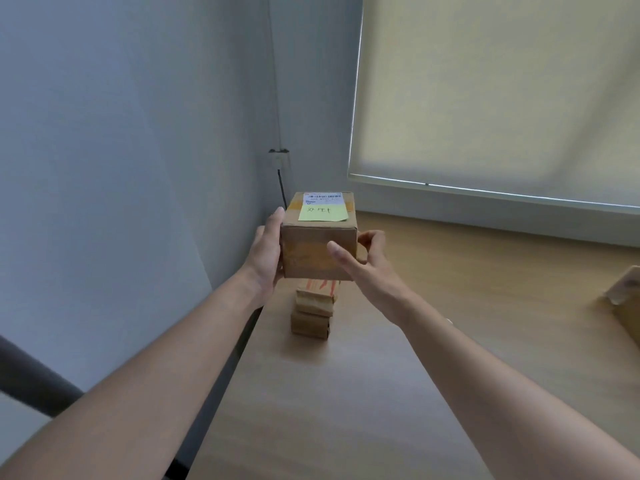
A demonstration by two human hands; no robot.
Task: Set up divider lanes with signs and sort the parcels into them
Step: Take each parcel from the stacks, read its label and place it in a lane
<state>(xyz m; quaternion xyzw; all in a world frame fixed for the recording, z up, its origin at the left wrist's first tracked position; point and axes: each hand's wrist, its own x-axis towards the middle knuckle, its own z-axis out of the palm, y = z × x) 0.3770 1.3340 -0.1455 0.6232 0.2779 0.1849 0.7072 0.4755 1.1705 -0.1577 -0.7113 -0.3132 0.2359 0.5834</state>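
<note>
A small cardboard parcel point(311, 244) is held up over the far left corner of the wooden table point(433, 306). On its top are a white barcode label and a yellow sticky note point(322, 213) with handwriting. My left hand point(266, 252) grips the parcel's left side, fingers reaching up along it. My right hand point(367, 263) is at the parcel's right front corner with fingers spread and loosely bent; the thumb lies over the front face. Below the parcel a row of small folded cardboard pieces point(313, 313) lies on the table like a divider.
A grey wall point(138, 150) runs along the table's left edge, with a socket point(278, 157) and black cable in the corner. A lowered cream blind point(502, 91) covers the window behind. Another cardboard box point(625, 299) pokes in at the right edge.
</note>
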